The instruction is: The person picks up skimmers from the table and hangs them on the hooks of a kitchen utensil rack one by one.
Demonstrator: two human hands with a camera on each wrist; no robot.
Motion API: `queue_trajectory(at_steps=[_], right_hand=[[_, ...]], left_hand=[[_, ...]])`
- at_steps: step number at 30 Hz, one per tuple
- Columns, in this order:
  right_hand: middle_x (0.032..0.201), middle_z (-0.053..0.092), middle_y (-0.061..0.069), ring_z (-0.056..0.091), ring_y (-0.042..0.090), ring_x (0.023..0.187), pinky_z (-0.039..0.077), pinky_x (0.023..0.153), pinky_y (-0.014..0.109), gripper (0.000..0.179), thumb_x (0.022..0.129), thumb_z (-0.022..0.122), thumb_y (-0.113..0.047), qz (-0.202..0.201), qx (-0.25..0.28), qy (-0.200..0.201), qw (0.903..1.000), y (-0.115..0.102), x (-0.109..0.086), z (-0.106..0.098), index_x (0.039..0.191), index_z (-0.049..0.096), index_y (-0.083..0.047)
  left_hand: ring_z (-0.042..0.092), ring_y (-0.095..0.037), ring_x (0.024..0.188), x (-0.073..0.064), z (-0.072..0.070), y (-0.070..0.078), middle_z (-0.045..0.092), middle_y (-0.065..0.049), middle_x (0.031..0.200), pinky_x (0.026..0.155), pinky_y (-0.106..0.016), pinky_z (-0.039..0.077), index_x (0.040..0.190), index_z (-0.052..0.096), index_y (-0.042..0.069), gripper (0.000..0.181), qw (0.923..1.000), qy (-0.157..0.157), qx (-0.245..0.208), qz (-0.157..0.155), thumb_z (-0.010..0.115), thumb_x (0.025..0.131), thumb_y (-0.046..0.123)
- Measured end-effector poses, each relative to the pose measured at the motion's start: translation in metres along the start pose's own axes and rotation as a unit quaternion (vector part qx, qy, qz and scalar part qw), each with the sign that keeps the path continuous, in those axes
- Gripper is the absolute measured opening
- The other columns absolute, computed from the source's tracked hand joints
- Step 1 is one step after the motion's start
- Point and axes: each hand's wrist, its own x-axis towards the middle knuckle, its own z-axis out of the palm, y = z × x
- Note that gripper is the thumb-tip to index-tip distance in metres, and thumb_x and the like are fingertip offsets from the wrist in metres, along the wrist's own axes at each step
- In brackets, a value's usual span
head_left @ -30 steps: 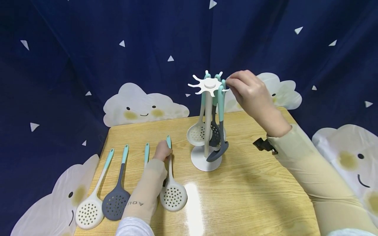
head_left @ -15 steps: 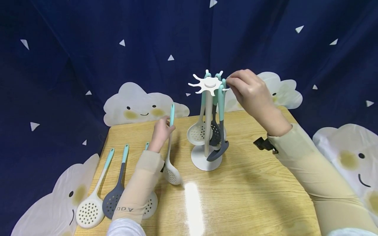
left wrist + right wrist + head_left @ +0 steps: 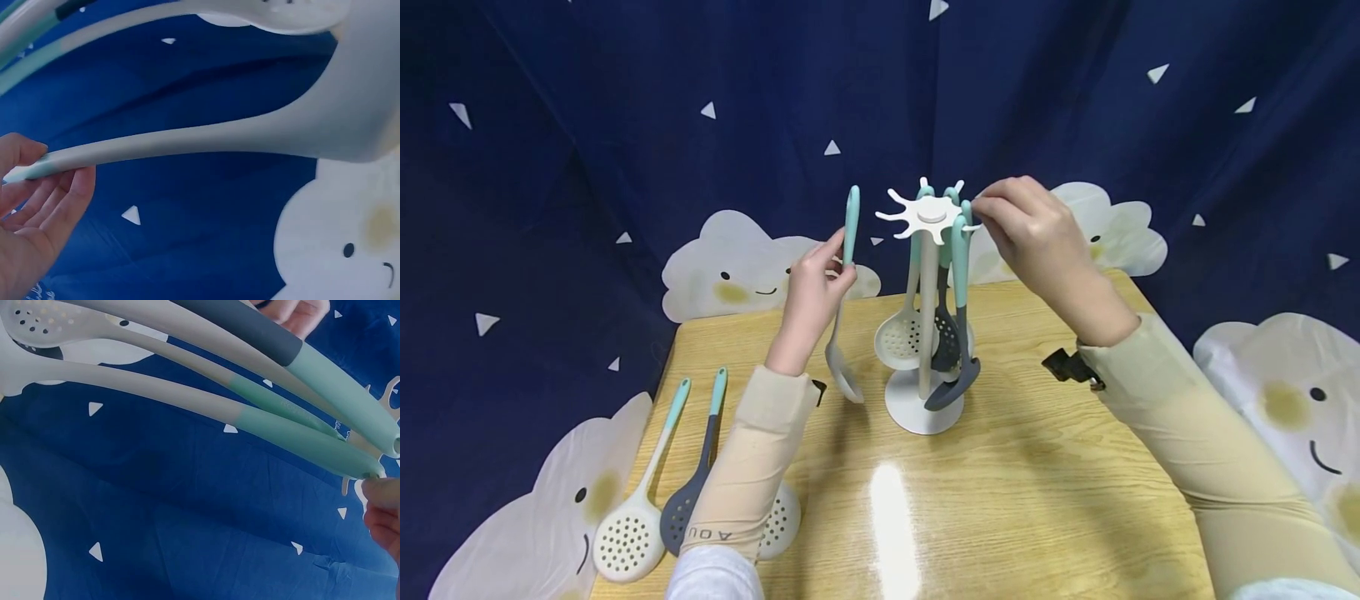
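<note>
My left hand (image 3: pixel 816 292) grips a white skimmer (image 3: pixel 852 221) by its mint handle, upright above the table and left of the white utensil rack (image 3: pixel 929 317). The left wrist view shows its shaft (image 3: pixel 206 140) between thumb and fingers. My right hand (image 3: pixel 1033 229) pinches the mint handle end of a white utensil (image 3: pixel 300 440) hanging at the rack's right side; its grip on the hook there is partly hidden. Also hanging are a white perforated ladle (image 3: pixel 898 342), a dark perforated utensil (image 3: pixel 947 348) and a dark utensil with a curved head (image 3: pixel 962 383).
On the wooden table (image 3: pixel 1037 500) at left lie a white skimmer (image 3: pixel 628 542), a dark skimmer (image 3: pixel 681 508) and another white one (image 3: pixel 782 521), partly behind my left sleeve. Blue curtain (image 3: pixel 625 125) with cloud shapes hangs behind. Left-side rack hooks (image 3: pixel 895 204) carry nothing.
My left hand has lifted the white skimmer from the table, raising it and tilting it upright beside the rack. My right hand has stayed at the handle end.
</note>
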Motion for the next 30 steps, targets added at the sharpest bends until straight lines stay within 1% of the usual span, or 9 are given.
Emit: queue_trajectory(at_steps=[5, 9, 13, 15, 20, 23, 26, 30], right_hand=[[0.087, 0.060, 0.017, 0.056, 0.031, 0.077, 0.050, 0.067, 0.037, 0.006, 0.083, 0.059, 0.009, -0.003, -0.005, -0.005, 1.0000, 0.000, 0.000, -0.001, 0.085, 0.064, 0.008], [0.087, 0.060, 0.017, 0.056, 0.030, 0.077, 0.050, 0.067, 0.037, 0.006, 0.083, 0.059, 0.009, -0.005, -0.006, -0.007, 0.9999, 0.000, 0.000, -0.001, 0.085, 0.064, 0.008], [0.087, 0.060, 0.017, 0.056, 0.030, 0.077, 0.051, 0.068, 0.036, 0.006, 0.084, 0.058, 0.008, -0.013, -0.010, -0.011, 0.9998, 0.001, 0.000, -0.001, 0.085, 0.064, 0.008], [0.087, 0.060, 0.017, 0.056, 0.030, 0.077, 0.051, 0.068, 0.036, 0.006, 0.084, 0.058, 0.008, -0.013, -0.010, -0.012, 0.9998, 0.001, 0.000, -0.002, 0.086, 0.064, 0.008], [0.087, 0.061, 0.017, 0.056, 0.030, 0.077, 0.050, 0.068, 0.036, 0.006, 0.084, 0.059, 0.008, -0.005, -0.007, -0.011, 0.9999, 0.001, 0.000, -0.001, 0.086, 0.064, 0.008], [0.087, 0.060, 0.017, 0.056, 0.030, 0.078, 0.051, 0.068, 0.036, 0.006, 0.084, 0.058, 0.007, -0.013, -0.015, -0.017, 0.9997, 0.002, 0.000, -0.002, 0.086, 0.064, 0.008], [0.088, 0.060, 0.018, 0.056, 0.030, 0.078, 0.051, 0.069, 0.035, 0.007, 0.085, 0.058, 0.005, -0.023, -0.024, -0.025, 0.9992, 0.002, 0.000, -0.003, 0.087, 0.064, 0.008], [0.088, 0.060, 0.018, 0.056, 0.030, 0.079, 0.051, 0.069, 0.035, 0.007, 0.086, 0.058, 0.005, -0.023, -0.024, -0.027, 0.9991, 0.002, 0.000, -0.003, 0.087, 0.064, 0.008]], left_hand=[[0.061, -0.024, 0.073, 0.006, 0.000, 0.012, 0.060, -0.017, 0.084, 0.060, -0.028, 0.055, 0.123, 0.054, -0.004, 0.044, 0.9996, -0.009, -0.006, 0.027, 0.053, 0.079, -0.006], [0.062, -0.022, 0.074, 0.010, 0.002, 0.018, 0.061, -0.016, 0.088, 0.062, -0.026, 0.054, 0.124, 0.054, -0.003, 0.044, 0.9989, -0.013, -0.003, 0.046, 0.052, 0.080, -0.006], [0.061, -0.022, 0.072, 0.013, 0.002, 0.024, 0.062, -0.016, 0.089, 0.062, -0.026, 0.053, 0.123, 0.055, -0.003, 0.043, 0.9979, -0.012, -0.001, 0.063, 0.052, 0.080, -0.005], [0.060, -0.022, 0.072, 0.013, 0.002, 0.026, 0.062, -0.016, 0.089, 0.061, -0.029, 0.052, 0.123, 0.054, -0.003, 0.043, 0.9976, -0.016, -0.001, 0.067, 0.052, 0.080, -0.005], [0.059, -0.022, 0.072, 0.014, 0.004, 0.027, 0.061, -0.015, 0.089, 0.062, -0.029, 0.052, 0.124, 0.053, -0.003, 0.044, 0.9975, -0.025, 0.000, 0.067, 0.052, 0.081, -0.005], [0.058, -0.022, 0.071, 0.014, 0.005, 0.026, 0.061, -0.015, 0.088, 0.061, -0.028, 0.050, 0.124, 0.054, -0.002, 0.044, 0.9976, -0.027, 0.002, 0.064, 0.052, 0.081, -0.005], [0.059, -0.023, 0.072, 0.014, 0.007, 0.024, 0.061, -0.015, 0.089, 0.062, -0.030, 0.052, 0.125, 0.053, -0.002, 0.045, 0.9975, -0.032, -0.001, 0.063, 0.052, 0.080, -0.005], [0.060, -0.023, 0.074, 0.013, 0.009, 0.024, 0.062, -0.016, 0.090, 0.063, -0.032, 0.053, 0.125, 0.053, -0.002, 0.045, 0.9973, -0.035, -0.009, 0.064, 0.052, 0.080, -0.005]])
